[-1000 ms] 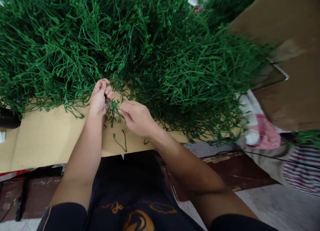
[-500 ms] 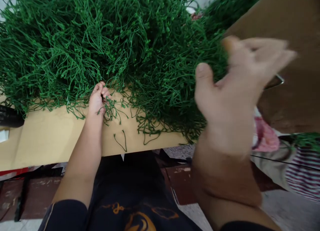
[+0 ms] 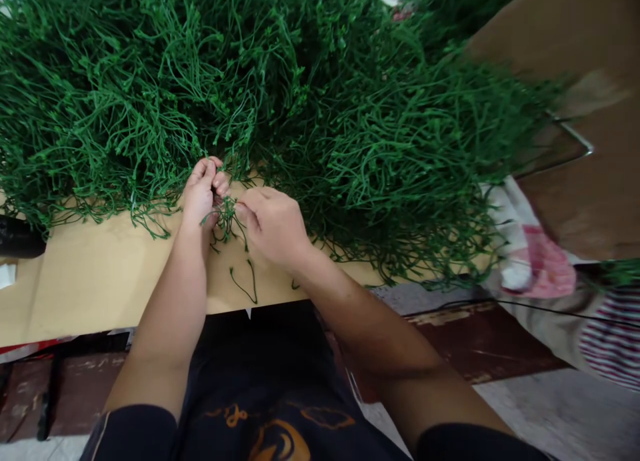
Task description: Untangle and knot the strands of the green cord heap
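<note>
A large heap of thin green plastic-looking stems (image 3: 165, 88) with small branching tips covers the far side of the tan board (image 3: 110, 268). At the heap's near edge, my left hand (image 3: 200, 194) is closed around several green stems (image 3: 227, 221), whose tips stick out below its fingers. Right beside it, my right hand (image 3: 277, 224) has thumb and forefinger pinched together at those same stems; exactly what lies between the fingertips is hard to see. One bent loose stem (image 3: 245, 288) lies on the board below both hands.
At the left edge lies a black cylindrical object (image 3: 20, 236). Brown cardboard (image 3: 605, 61) rises on the right, with a bent metal rod (image 3: 575, 136) against it. A pink and white cloth (image 3: 545, 264) hangs below, near striped fabric (image 3: 613, 338).
My right hand has come from the raised, spread position on the right, down and leftward to the stems, and its fingers have closed. My left hand has stayed nearly in place.
</note>
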{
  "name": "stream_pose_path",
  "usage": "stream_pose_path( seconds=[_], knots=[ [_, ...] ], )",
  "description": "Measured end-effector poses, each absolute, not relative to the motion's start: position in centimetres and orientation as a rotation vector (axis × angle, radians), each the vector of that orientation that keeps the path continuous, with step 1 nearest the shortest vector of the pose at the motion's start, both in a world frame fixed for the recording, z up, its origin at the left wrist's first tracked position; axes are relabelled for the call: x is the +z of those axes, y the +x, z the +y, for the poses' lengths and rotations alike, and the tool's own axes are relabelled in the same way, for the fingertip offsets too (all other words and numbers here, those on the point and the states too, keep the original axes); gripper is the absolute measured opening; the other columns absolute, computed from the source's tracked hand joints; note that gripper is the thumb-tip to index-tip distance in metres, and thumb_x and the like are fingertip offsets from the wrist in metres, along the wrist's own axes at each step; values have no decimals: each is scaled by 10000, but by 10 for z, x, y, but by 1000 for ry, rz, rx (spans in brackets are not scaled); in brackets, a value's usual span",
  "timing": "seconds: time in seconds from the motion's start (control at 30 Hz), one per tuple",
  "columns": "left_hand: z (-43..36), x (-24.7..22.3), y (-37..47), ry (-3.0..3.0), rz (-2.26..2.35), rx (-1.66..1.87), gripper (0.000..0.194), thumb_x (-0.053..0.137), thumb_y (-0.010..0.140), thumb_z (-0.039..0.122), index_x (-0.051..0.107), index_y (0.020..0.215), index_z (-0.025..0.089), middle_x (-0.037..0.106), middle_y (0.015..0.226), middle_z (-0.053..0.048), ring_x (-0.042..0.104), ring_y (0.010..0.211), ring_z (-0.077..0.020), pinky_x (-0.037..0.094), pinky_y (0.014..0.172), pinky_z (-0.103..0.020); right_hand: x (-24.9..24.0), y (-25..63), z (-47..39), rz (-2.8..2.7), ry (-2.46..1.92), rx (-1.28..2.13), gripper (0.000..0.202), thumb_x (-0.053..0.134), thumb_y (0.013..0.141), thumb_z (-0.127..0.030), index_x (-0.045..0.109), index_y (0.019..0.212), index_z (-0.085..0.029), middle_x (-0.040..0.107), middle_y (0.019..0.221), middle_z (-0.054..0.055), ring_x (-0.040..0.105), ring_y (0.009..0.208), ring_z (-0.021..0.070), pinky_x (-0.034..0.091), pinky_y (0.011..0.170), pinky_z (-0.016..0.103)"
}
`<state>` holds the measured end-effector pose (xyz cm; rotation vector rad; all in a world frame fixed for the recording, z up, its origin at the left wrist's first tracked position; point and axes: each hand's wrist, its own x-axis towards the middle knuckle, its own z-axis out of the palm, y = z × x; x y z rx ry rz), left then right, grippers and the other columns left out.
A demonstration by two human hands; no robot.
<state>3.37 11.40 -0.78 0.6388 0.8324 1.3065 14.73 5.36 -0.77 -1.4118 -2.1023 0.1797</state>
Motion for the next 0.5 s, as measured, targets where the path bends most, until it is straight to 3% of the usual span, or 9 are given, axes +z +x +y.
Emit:
stream_pose_path(
  seconds=[0.23,0.37,0.5],
  knots=[
    [123,-15,37,551,942,1349,251,362,922,174,409,675,173,272,416,95,265,311,-16,197,350,-127,-7,149,35,-2137,-1078,-109,198,432,812,-142,540,650,-178,577,635,26,450,660,149,290,624,299],
    [129,-19,21,483,999,1526,236,403,912,211,415,679,176,267,428,97,245,307,-9,196,346,-120,18,157,14,-2121,-833,-99,176,448,802,-114,537,669,-186,587,650,4,491,701,139,348,654,294],
    [122,-14,17,510,888,1419,212,484,879,249,439,686,175,288,445,95,293,330,-12,252,361,-120,52,204,20,-1954,-1070,-140,228,381,876,-183,582,771,-209,565,709,40,518,763,173,393,689,339]
  ],
)
